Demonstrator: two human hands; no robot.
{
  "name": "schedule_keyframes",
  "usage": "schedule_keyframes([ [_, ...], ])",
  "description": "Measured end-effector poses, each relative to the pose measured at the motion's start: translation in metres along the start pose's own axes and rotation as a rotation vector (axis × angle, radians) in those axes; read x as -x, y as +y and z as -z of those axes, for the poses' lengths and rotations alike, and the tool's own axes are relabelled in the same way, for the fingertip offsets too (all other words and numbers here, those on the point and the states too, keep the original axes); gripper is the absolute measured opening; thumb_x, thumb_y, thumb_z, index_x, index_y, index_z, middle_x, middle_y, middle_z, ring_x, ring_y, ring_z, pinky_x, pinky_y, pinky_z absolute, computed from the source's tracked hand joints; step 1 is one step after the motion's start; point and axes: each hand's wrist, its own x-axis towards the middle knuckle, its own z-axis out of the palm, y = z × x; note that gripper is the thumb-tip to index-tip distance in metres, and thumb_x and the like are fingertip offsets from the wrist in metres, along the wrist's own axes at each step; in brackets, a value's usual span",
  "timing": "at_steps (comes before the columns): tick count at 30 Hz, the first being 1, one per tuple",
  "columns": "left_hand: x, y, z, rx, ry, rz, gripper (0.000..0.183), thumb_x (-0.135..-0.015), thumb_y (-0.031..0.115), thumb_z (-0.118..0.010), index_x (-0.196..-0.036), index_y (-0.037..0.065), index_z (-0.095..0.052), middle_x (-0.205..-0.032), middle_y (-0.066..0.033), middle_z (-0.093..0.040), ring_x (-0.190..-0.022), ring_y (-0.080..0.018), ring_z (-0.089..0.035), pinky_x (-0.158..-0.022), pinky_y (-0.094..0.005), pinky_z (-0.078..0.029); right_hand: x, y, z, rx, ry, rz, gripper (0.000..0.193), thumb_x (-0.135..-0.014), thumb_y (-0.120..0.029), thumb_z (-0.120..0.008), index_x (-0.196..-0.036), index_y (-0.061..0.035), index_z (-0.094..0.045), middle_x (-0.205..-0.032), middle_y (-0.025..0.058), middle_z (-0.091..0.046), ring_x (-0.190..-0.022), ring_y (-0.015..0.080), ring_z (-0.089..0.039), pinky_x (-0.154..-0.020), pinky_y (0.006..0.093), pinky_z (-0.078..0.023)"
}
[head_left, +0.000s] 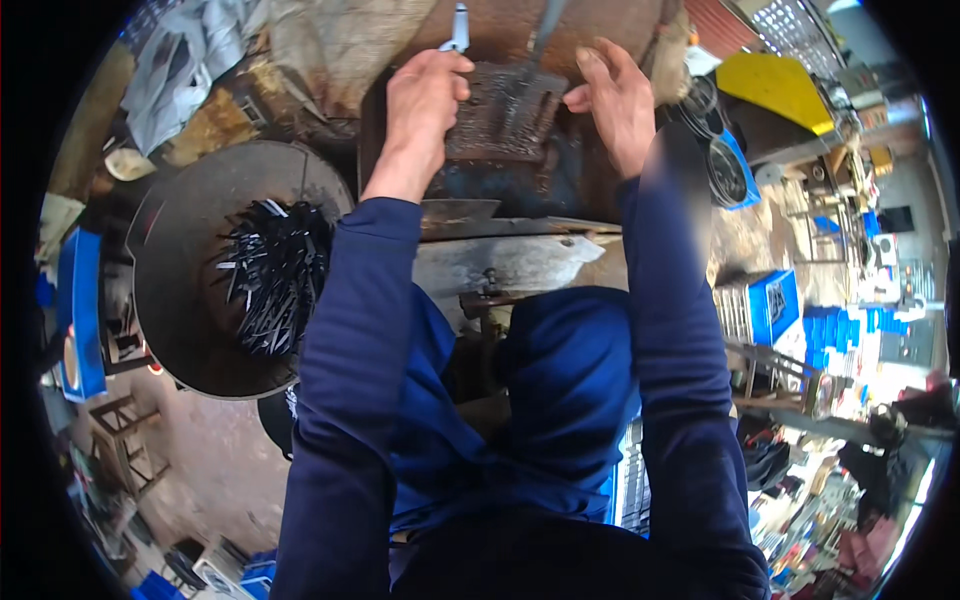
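My left hand (420,112) is closed, its fingers curled at the left edge of a dark, wet-looking metal block (488,135). A small shiny metal piece (459,28), narrow above and wider at its base, sticks up from those fingers. Right of the block, my right hand (622,112) hangs with thumb and fingers apart and nothing visible in it. Between the two hands a grey bar (546,28) comes down from the top onto the block, where its lower end blurs into the dark surface.
Left of my left arm stands a large round metal tub (180,290) holding a heap of dark, thin metal strips (275,280). A worn board (500,262) lies before my knees. Blue crates (775,305) and a yellow panel (770,90) are on the right; a wooden stool (125,440) stands lower left.
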Motion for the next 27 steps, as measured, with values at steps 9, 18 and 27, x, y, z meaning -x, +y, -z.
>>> schedule_keyframes([
  [9,-0.014,-0.007,-0.004,-0.017,0.077,0.014,0.021,-0.086,0.024,-0.057,-0.085,0.005,-0.066,-0.062,0.0003,-0.055,-0.053,-0.007,-0.043,-0.048,-0.0249,-0.032,-0.048,0.038,-0.058,0.108,-0.033,-0.006,0.03,-0.092,-0.021,-0.062,-0.101,0.0062,-0.055,-0.081,0.0112,-0.068,-0.056,0.0121,-0.063,-0.048,0.0237,-0.05],
  [18,-0.024,-0.015,-0.009,-0.014,0.053,-0.032,0.018,-0.087,0.022,-0.061,-0.085,0.005,-0.067,-0.065,0.0018,-0.056,-0.051,-0.0041,-0.039,-0.045,-0.0219,-0.029,-0.051,0.045,-0.058,0.065,-0.055,0.07,0.025,-0.094,-0.019,-0.059,-0.101,0.0051,-0.055,-0.089,0.012,-0.07,-0.054,0.0108,-0.061,-0.047,0.0227,-0.05],
  [27,-0.029,-0.008,-0.01,-0.089,0.118,-0.004,0.017,-0.093,0.021,-0.056,-0.09,0.008,-0.066,-0.064,0.0028,-0.053,-0.047,-0.0062,-0.038,-0.043,-0.0234,-0.029,-0.047,0.038,-0.059,-0.063,-0.072,0.022,0.024,-0.094,-0.019,-0.06,-0.103,0.0028,-0.055,-0.088,0.0108,-0.067,-0.049,0.0109,-0.056,-0.043,0.0232,-0.044],
])
